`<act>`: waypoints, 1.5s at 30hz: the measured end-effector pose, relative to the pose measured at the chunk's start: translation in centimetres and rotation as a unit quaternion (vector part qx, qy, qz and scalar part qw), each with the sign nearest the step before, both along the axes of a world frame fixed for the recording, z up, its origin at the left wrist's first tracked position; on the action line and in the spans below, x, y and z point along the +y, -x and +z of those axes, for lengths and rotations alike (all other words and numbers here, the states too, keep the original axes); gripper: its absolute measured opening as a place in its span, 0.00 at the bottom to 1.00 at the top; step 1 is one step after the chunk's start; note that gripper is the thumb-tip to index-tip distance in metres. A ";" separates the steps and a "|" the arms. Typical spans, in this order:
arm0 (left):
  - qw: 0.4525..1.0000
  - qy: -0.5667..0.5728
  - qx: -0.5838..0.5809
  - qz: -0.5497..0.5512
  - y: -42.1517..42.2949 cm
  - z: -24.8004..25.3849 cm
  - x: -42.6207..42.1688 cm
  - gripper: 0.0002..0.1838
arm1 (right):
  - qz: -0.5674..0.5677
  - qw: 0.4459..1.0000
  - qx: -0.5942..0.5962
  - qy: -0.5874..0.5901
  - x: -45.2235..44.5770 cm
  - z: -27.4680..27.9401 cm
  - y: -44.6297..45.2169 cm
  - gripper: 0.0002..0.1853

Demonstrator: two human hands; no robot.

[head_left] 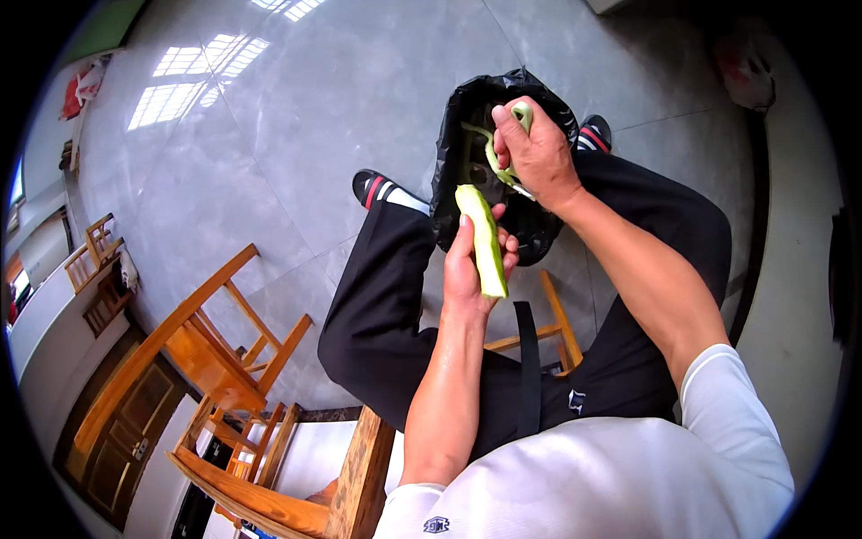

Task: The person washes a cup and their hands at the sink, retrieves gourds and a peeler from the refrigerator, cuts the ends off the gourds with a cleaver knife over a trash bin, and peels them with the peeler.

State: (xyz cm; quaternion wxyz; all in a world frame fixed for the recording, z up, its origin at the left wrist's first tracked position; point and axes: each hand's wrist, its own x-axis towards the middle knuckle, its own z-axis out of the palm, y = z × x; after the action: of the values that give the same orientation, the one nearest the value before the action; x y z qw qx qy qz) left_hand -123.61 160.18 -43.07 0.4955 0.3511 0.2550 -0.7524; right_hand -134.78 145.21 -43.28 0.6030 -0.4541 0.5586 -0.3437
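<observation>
A long pale-green peeled vegetable (486, 241) rests in my left hand (467, 260), whose fingers curl round its lower part over the near edge of the bin. My right hand (537, 157) is closed round a light-green peeler (522, 114), above and to the right of the vegetable and apart from it. Strips of green peel (491, 154) hang beside the peeler. Beneath both hands is a bin lined with a black plastic bag (446, 144); its inside is dark and partly hidden by my hands.
Wooden chairs (215, 359) stand on the left. Part of a wooden stool (558, 319) shows between my legs. My slippered feet flank the bin on the grey tiled floor (314, 117). A plastic bag (745, 76) is at the upper right by the wall.
</observation>
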 end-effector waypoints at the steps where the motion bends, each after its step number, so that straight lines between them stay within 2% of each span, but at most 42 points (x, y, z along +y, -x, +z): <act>1: 1.000 -0.004 0.000 0.014 0.0 -0.3 0.1 0.32 | -0.011 0.999 -0.012 -0.051 0.2 0.0 0.2 0.16; 3: 0.999 -0.020 0.000 0.043 0.0 -0.6 -0.3 0.30 | -0.071 0.990 -0.053 -0.114 0.2 0.4 0.5 0.17; 6: 0.997 -0.036 -0.022 0.069 0.4 -0.7 -0.8 0.25 | -0.137 0.944 -0.220 -0.207 0.6 3.1 0.9 0.16; 7: 0.999 -0.033 -0.013 0.038 0.2 -0.2 -1.0 0.23 | -0.155 0.933 -0.239 -0.220 1.1 3.5 0.7 0.15; 8: 0.995 -0.064 -0.041 0.061 0.7 -0.2 -1.5 0.24 | -0.151 0.928 -0.250 -0.232 1.6 4.3 0.5 0.15; 11: 0.996 -0.038 -0.057 0.062 1.3 -0.7 -1.3 0.26 | -0.142 0.918 -0.263 -0.260 3.1 5.0 0.0 0.14; 13: 0.997 0.008 -0.003 0.081 1.2 -0.8 -1.2 0.27 | -0.163 0.917 -0.258 -0.258 3.3 4.4 -0.2 0.14; 16: 0.998 0.028 -0.013 0.053 1.1 -1.5 -0.9 0.27 | -0.204 0.910 -0.256 -0.256 3.3 3.1 -0.3 0.14; 21: 0.991 -0.085 -0.041 0.095 1.7 0.5 -2.6 0.22 | -0.206 0.894 -0.279 -0.283 3.2 2.9 -0.4 0.14; 23: 0.994 -0.074 -0.040 0.071 1.5 0.3 -2.3 0.22 | -0.239 0.887 -0.284 -0.276 2.5 1.3 -0.2 0.13; 24: 0.996 -0.066 -0.040 0.045 1.3 0.3 -2.0 0.23 | -0.245 0.905 -0.252 -0.239 2.0 0.7 -0.1 0.13; 26: 0.992 -0.097 -0.041 0.066 1.0 0.3 -1.7 0.25 | -0.252 0.919 -0.238 -0.189 1.0 -0.7 0.4 0.11; 27: 0.992 -0.097 -0.039 0.068 0.8 0.3 -1.4 0.25 | -0.205 0.959 -0.143 -0.136 0.9 -1.6 0.5 0.11; 28: 0.992 -0.097 -0.039 0.070 0.5 0.2 -1.1 0.25 | -0.080 0.996 -0.044 -0.009 1.7 -2.5 0.5 0.11; 30: 0.992 -0.100 -0.028 0.073 0.5 0.0 -1.0 0.24 | 0.065 0.979 0.134 0.142 1.8 -3.3 0.6 0.11; 31: 0.993 -0.099 -0.021 0.057 0.6 -0.1 -1.1 0.24 | 0.012 0.982 0.170 0.086 1.5 -4.6 0.3 0.10; 32: 0.994 -0.100 -0.016 0.043 0.7 0.0 -1.2 0.24 | -0.029 0.966 0.245 0.082 0.9 -5.4 -0.4 0.10; 34: 0.994 -0.098 -0.040 0.031 0.9 0.3 -1.1 0.22 | 0.057 0.970 0.164 0.169 1.9 -6.2 -0.5 0.10; 35: 0.993 -0.104 -0.053 0.022 0.9 0.0 -1.0 0.21 | 0.112 0.978 0.163 0.069 2.0 -5.7 -0.6 0.10; 36: 0.992 -0.110 -0.066 0.012 0.8 -0.2 -1.0 0.20 | 0.113 0.978 0.163 0.070 1.8 -5.2 -0.4 0.10; 38: 0.991 -0.105 -0.081 0.021 0.6 -1.2 -1.2 0.20 | -0.030 0.983 0.177 0.046 1.1 -4.4 -0.6 0.10; 39: 0.990 -0.105 -0.092 0.018 0.8 -1.3 -0.7 0.20 | 0.032 0.982 0.169 0.082 2.2 -6.0 -0.1 0.10; 40: 0.990 -0.109 -0.090 0.011 1.0 -1.2 -0.2 0.20 | 0.142 0.948 0.286 -0.003 2.4 -7.7 0.6 0.12; 42: 0.989 -0.113 -0.095 -0.018 0.9 -1.4 -1.1 0.20 | -0.117 0.941 0.285 -0.138 1.1 -7.6 -0.3 0.13; 43: 0.987 -0.123 -0.103 -0.024 1.0 -1.5 -1.0 0.20 | -0.038 0.956 0.290 -0.008 1.5 -7.3 0.2 0.14; 44: 0.986 -0.131 -0.100 -0.027 1.3 -1.6 -0.4 0.20 | 0.003 0.953 0.304 -0.003 1.9 -7.6 0.3 0.12; 45: 0.987 -0.126 -0.092 -0.037 1.3 -1.6 -0.2 0.20 | -0.041 0.963 0.222 -0.145 2.3 -7.7 0.6 0.12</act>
State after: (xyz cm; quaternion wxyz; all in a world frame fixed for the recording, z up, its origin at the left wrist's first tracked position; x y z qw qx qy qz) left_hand -124.95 159.96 -44.71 0.4408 0.4875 0.2881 -0.6965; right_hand -135.39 147.47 -50.96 0.5085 -0.4033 0.7407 -0.1736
